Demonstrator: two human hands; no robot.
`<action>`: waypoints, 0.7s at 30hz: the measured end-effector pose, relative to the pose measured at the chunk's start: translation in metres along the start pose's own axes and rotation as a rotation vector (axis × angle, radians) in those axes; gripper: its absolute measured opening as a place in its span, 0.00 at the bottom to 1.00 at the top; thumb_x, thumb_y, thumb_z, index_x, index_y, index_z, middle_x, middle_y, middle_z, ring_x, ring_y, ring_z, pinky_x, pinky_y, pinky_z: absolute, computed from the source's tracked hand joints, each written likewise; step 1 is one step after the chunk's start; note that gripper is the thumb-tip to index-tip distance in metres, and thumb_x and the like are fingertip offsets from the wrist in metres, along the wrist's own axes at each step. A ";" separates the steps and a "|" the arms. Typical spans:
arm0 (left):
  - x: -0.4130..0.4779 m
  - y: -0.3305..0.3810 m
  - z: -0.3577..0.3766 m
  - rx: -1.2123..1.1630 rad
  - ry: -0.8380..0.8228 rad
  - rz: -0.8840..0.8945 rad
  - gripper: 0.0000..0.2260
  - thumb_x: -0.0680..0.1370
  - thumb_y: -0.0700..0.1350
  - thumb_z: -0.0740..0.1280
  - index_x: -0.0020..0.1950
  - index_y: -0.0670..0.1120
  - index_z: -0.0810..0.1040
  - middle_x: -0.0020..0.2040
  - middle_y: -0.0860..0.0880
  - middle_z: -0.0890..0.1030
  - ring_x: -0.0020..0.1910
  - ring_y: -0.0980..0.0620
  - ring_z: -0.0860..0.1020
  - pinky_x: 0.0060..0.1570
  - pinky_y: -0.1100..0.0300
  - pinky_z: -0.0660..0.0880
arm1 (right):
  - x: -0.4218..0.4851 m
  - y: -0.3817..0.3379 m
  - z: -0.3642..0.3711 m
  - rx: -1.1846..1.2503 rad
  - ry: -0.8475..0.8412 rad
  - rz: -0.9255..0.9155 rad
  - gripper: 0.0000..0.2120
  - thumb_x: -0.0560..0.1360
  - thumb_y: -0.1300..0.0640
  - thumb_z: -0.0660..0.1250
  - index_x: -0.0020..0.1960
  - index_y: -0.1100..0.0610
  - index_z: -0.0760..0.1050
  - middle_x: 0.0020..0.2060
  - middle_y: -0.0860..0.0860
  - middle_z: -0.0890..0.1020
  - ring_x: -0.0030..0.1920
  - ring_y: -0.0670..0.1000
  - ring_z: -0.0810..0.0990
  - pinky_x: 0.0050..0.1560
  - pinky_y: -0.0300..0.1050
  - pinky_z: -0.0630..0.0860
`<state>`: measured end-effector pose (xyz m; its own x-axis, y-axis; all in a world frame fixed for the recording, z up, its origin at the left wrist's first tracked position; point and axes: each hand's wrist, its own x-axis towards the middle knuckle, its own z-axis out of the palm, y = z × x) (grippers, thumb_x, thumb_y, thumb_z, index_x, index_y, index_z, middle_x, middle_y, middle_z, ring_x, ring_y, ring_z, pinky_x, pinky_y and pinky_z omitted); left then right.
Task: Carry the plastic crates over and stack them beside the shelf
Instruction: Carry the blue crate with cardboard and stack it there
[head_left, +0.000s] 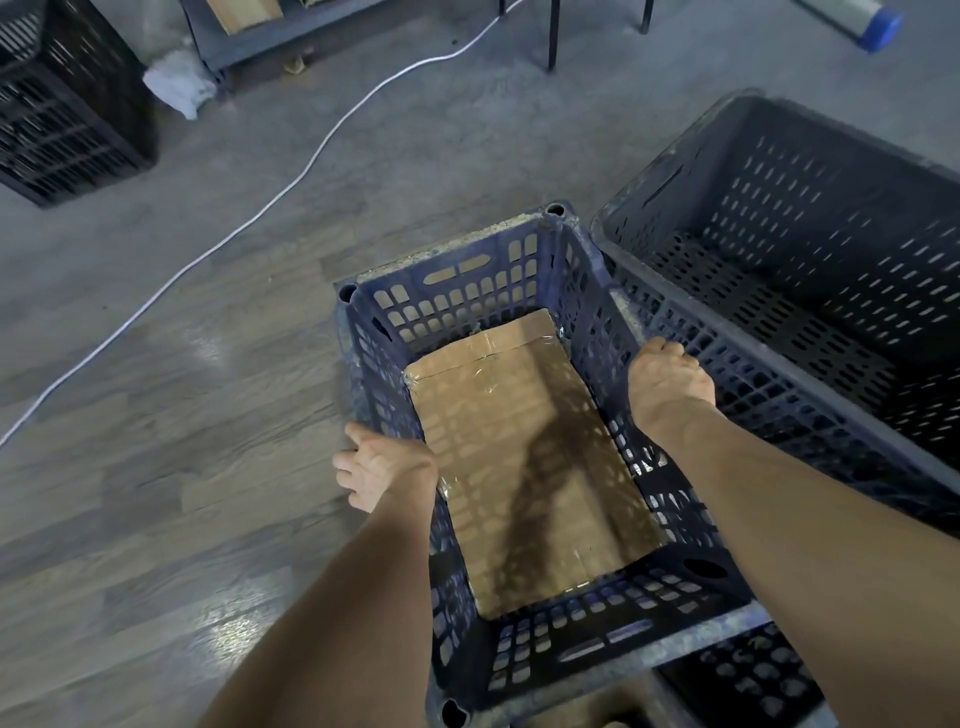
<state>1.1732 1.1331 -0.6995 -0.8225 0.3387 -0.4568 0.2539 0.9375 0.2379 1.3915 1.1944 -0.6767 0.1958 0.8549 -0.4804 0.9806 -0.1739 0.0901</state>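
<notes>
Blue slotted plastic crate (467, 296), lined with brown cardboard (519, 457), is gripped at both long rims, the fingers (349, 460) of left hand (382, 470) and right hand (667, 382) curled over them.

A grey wood-grain floor (156, 519) fills the left of the frame, and a thin white cable (306, 171) runs across it from the top centre down to the left edge. A crumpled white cloth (179, 85) lies at the upper left, two black legs (553, 36) stand at the top centre, and a grey roll with a blue end (862, 21) sits in the upper right corner. A taped brown cardboard sheet (498, 441) lies flat at lower centre.
</notes>
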 end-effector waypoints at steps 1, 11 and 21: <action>0.002 -0.001 0.001 -0.009 -0.010 0.008 0.33 0.75 0.39 0.66 0.77 0.47 0.56 0.69 0.40 0.64 0.68 0.41 0.63 0.65 0.49 0.64 | 0.002 -0.001 0.002 0.004 0.007 0.007 0.28 0.76 0.65 0.66 0.71 0.71 0.58 0.65 0.64 0.69 0.65 0.61 0.72 0.58 0.49 0.75; 0.010 -0.008 0.004 -0.122 0.032 0.045 0.28 0.75 0.37 0.64 0.74 0.50 0.63 0.66 0.39 0.66 0.65 0.40 0.65 0.63 0.49 0.66 | 0.007 0.000 0.006 0.011 0.037 0.033 0.27 0.75 0.68 0.66 0.70 0.70 0.61 0.63 0.64 0.71 0.65 0.61 0.73 0.57 0.50 0.76; 0.017 0.005 -0.077 -0.128 0.118 0.107 0.22 0.76 0.39 0.62 0.70 0.45 0.69 0.65 0.40 0.68 0.64 0.40 0.67 0.63 0.49 0.66 | -0.031 -0.025 -0.053 0.083 0.038 -0.019 0.20 0.74 0.69 0.66 0.65 0.68 0.67 0.59 0.63 0.75 0.58 0.62 0.78 0.52 0.51 0.77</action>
<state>1.1211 1.1369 -0.6398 -0.8500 0.4174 -0.3213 0.2828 0.8762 0.3903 1.3617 1.1978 -0.6182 0.1788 0.8760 -0.4479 0.9805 -0.1962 0.0077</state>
